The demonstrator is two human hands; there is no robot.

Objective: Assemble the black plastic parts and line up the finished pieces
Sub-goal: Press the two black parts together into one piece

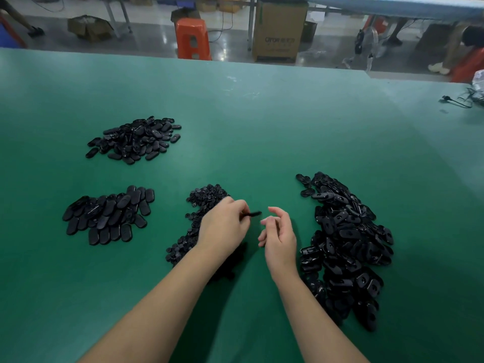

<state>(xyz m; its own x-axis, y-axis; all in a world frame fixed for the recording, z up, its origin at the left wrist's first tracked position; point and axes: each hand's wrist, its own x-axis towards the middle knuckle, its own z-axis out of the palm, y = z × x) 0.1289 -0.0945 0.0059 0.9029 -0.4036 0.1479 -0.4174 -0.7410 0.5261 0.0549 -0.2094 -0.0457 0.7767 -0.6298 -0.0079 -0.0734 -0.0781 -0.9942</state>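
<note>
Green table (235,113). Left hand (222,226) pinches one black part (252,214) at the fingertips, held just above the table, between both hands. Right hand (279,234) just beside it, fingers loosely curled, holding nothing. Small round pieces (207,197) heaped under the left hand. Big oval pile (345,242) to the right. Lined-up pieces (107,214) near left; loose far pile (136,138) beyond.

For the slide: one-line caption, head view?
Left hand pinches a black part among piles on green table; right hand empty.
</note>
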